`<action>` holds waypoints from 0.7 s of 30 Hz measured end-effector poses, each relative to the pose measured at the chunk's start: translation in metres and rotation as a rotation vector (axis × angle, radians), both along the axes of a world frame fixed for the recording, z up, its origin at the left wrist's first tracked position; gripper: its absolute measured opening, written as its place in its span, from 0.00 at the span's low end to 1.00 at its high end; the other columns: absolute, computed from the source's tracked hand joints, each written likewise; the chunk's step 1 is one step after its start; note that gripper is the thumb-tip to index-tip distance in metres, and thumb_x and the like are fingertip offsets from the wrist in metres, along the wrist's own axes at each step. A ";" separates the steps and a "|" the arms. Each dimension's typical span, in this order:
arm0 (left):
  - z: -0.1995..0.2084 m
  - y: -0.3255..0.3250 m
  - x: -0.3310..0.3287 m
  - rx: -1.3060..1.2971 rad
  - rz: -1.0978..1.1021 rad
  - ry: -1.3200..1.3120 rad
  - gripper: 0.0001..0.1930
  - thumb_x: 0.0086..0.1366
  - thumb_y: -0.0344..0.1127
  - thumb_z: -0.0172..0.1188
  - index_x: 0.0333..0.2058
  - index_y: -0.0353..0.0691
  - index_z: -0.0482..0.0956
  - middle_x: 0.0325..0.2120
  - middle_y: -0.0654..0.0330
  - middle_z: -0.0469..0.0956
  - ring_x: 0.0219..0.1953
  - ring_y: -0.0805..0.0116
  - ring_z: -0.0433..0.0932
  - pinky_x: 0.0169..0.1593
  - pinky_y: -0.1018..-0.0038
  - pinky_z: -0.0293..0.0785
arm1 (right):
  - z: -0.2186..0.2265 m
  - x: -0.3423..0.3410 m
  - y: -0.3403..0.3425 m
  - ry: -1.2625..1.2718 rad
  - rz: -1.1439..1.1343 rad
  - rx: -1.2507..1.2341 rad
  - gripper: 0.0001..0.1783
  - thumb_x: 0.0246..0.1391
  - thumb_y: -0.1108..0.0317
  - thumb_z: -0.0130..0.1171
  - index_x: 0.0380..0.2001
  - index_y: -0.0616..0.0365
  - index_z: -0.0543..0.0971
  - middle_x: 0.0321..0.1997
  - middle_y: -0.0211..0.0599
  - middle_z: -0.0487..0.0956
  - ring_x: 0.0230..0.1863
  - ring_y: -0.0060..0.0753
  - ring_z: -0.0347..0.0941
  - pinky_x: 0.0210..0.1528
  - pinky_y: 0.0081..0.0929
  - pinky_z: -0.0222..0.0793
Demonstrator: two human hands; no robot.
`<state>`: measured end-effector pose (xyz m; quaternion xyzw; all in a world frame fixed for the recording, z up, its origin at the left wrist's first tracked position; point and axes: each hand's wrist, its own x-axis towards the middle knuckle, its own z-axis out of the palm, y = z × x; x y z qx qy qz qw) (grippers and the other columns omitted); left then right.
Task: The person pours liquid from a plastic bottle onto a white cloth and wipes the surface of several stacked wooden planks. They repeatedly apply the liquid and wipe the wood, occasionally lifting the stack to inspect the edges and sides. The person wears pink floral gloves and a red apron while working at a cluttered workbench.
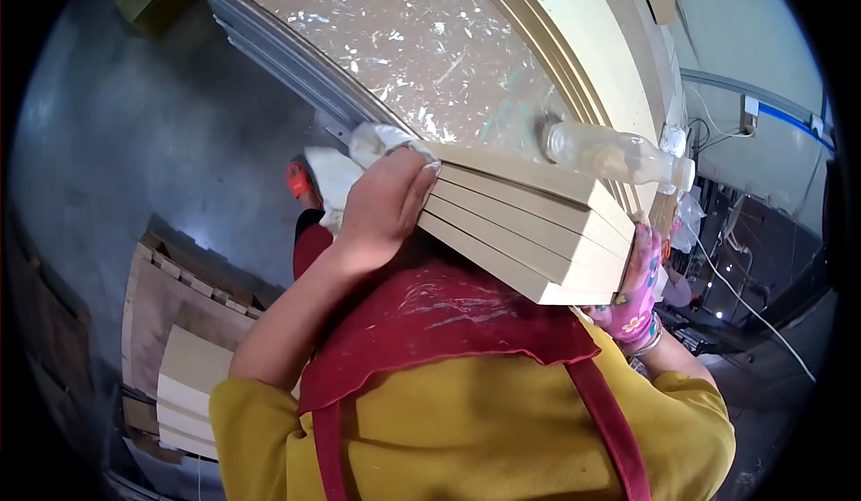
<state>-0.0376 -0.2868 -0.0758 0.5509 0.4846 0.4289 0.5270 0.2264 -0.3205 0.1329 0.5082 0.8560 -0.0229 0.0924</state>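
A stack of several pale boards (516, 218) lies in front of my body at the table's near edge, their long narrow edges toward me. My left hand (387, 198), bare, is closed around a bunched white cloth (372, 140) and presses it against the left end of the stack. My right hand (633, 287) wears a pink flowered glove and grips the right end of the boards. Part of its fingers is hidden behind that end. Just beyond the stack, a clear plastic bottle (605, 151) lies on its side.
The brown worktable (404, 34) is strewn with white flecks. More long pale boards (574, 17) lie along its far right side. Behind me at the left, a further stack of boards (190, 384) rests by a wooden panel. A box (157, 0) stands on the floor.
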 end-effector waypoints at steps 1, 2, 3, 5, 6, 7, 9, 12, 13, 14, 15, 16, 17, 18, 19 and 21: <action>0.017 -0.003 0.000 0.124 0.018 -0.014 0.05 0.59 0.31 0.58 0.29 0.41 0.71 0.26 0.52 0.69 0.31 0.51 0.72 0.32 0.61 0.68 | 0.002 -0.001 0.000 -0.002 0.000 -0.005 0.60 0.33 0.48 0.67 0.65 0.65 0.48 0.56 0.55 0.64 0.55 0.59 0.59 0.57 0.54 0.53; 0.042 -0.006 0.000 0.251 0.036 -0.016 0.05 0.59 0.31 0.58 0.29 0.41 0.71 0.25 0.52 0.69 0.31 0.51 0.72 0.32 0.61 0.69 | 0.000 0.000 0.001 0.009 -0.001 -0.008 0.61 0.33 0.48 0.67 0.65 0.64 0.48 0.56 0.55 0.64 0.55 0.59 0.59 0.57 0.54 0.53; 0.061 -0.004 -0.001 0.377 0.056 -0.026 0.05 0.59 0.31 0.58 0.29 0.41 0.71 0.24 0.52 0.69 0.31 0.51 0.72 0.32 0.62 0.69 | -0.001 0.000 0.002 0.012 0.001 -0.011 0.61 0.33 0.47 0.68 0.65 0.64 0.48 0.56 0.55 0.64 0.55 0.59 0.59 0.56 0.54 0.54; 0.065 0.003 0.000 0.445 0.046 -0.072 0.05 0.58 0.32 0.59 0.30 0.40 0.72 0.25 0.53 0.70 0.31 0.52 0.73 0.32 0.62 0.70 | -0.002 0.001 0.001 0.022 0.008 0.005 0.62 0.30 0.47 0.70 0.65 0.62 0.49 0.55 0.54 0.65 0.53 0.58 0.60 0.55 0.54 0.56; 0.053 0.000 0.002 0.427 0.050 -0.049 0.05 0.59 0.32 0.58 0.31 0.39 0.72 0.25 0.53 0.70 0.31 0.52 0.73 0.33 0.61 0.70 | -0.001 0.001 -0.001 0.020 0.010 0.003 0.62 0.30 0.47 0.71 0.65 0.62 0.49 0.54 0.54 0.65 0.53 0.58 0.61 0.54 0.54 0.56; 0.040 0.000 0.001 0.420 0.060 -0.022 0.05 0.59 0.32 0.58 0.31 0.39 0.72 0.26 0.52 0.71 0.31 0.51 0.72 0.33 0.61 0.70 | -0.002 0.001 0.002 0.021 0.018 0.014 0.62 0.30 0.48 0.71 0.65 0.62 0.49 0.54 0.54 0.66 0.52 0.58 0.61 0.54 0.54 0.57; 0.013 -0.005 -0.006 0.116 -0.057 -0.071 0.08 0.61 0.34 0.55 0.34 0.35 0.71 0.28 0.48 0.70 0.32 0.47 0.71 0.36 0.59 0.67 | 0.002 -0.002 0.004 0.020 0.019 -0.009 0.62 0.30 0.48 0.72 0.64 0.61 0.50 0.53 0.54 0.66 0.51 0.57 0.63 0.52 0.53 0.59; 0.014 -0.021 -0.013 0.097 -0.103 -0.114 0.11 0.60 0.35 0.59 0.35 0.35 0.69 0.28 0.49 0.66 0.32 0.49 0.68 0.36 0.63 0.65 | -0.001 -0.003 0.004 0.042 0.013 0.003 0.61 0.30 0.48 0.72 0.64 0.61 0.51 0.52 0.54 0.67 0.51 0.57 0.63 0.52 0.51 0.59; 0.014 -0.024 -0.016 0.105 -0.126 -0.143 0.12 0.59 0.35 0.60 0.36 0.35 0.68 0.28 0.49 0.65 0.31 0.50 0.67 0.36 0.64 0.65 | -0.001 -0.004 0.006 0.052 0.016 -0.003 0.61 0.30 0.48 0.72 0.64 0.60 0.51 0.52 0.54 0.67 0.51 0.57 0.63 0.52 0.51 0.59; 0.014 -0.024 -0.016 0.113 -0.148 -0.172 0.13 0.59 0.35 0.60 0.36 0.35 0.68 0.28 0.50 0.64 0.31 0.50 0.66 0.36 0.65 0.65 | -0.001 -0.005 0.007 0.061 0.018 -0.008 0.61 0.30 0.48 0.73 0.64 0.60 0.51 0.52 0.54 0.67 0.51 0.56 0.63 0.52 0.51 0.59; 0.013 -0.023 -0.015 0.079 -0.152 -0.225 0.14 0.58 0.35 0.61 0.36 0.35 0.68 0.28 0.50 0.64 0.30 0.51 0.66 0.35 0.65 0.64 | 0.000 -0.004 0.008 0.072 0.020 -0.013 0.62 0.30 0.47 0.73 0.64 0.60 0.51 0.52 0.54 0.67 0.52 0.56 0.63 0.52 0.50 0.60; 0.012 -0.022 -0.015 0.044 -0.152 -0.276 0.14 0.58 0.35 0.62 0.36 0.35 0.68 0.27 0.51 0.63 0.30 0.52 0.65 0.35 0.65 0.64 | 0.000 -0.003 0.008 0.069 0.006 -0.018 0.61 0.29 0.47 0.73 0.64 0.60 0.52 0.54 0.55 0.66 0.51 0.56 0.64 0.51 0.50 0.60; 0.012 -0.022 -0.014 0.008 -0.151 -0.327 0.15 0.58 0.35 0.63 0.36 0.35 0.68 0.27 0.52 0.63 0.29 0.52 0.65 0.35 0.66 0.64 | 0.000 -0.002 0.008 0.061 0.005 -0.022 0.61 0.29 0.48 0.73 0.64 0.60 0.52 0.54 0.55 0.66 0.52 0.56 0.64 0.51 0.50 0.60; 0.015 -0.023 -0.014 -0.033 -0.137 -0.320 0.16 0.57 0.38 0.63 0.36 0.35 0.68 0.27 0.52 0.64 0.29 0.53 0.66 0.34 0.66 0.64 | 0.000 -0.001 0.008 0.053 0.005 -0.026 0.61 0.28 0.48 0.73 0.63 0.61 0.53 0.55 0.55 0.66 0.52 0.57 0.64 0.51 0.50 0.60; 0.016 -0.022 -0.014 0.005 -0.132 -0.285 0.16 0.57 0.38 0.64 0.35 0.35 0.69 0.27 0.52 0.64 0.29 0.53 0.66 0.34 0.66 0.64 | 0.001 0.000 0.008 0.046 0.004 -0.028 0.61 0.28 0.48 0.73 0.63 0.61 0.53 0.56 0.56 0.66 0.52 0.57 0.64 0.51 0.50 0.59; 0.015 -0.020 -0.015 0.082 -0.120 -0.214 0.17 0.56 0.40 0.65 0.35 0.35 0.69 0.27 0.52 0.65 0.29 0.53 0.67 0.33 0.66 0.64 | 0.000 0.001 0.006 0.067 -0.018 -0.038 0.60 0.28 0.50 0.73 0.63 0.61 0.54 0.56 0.56 0.65 0.52 0.57 0.64 0.52 0.51 0.59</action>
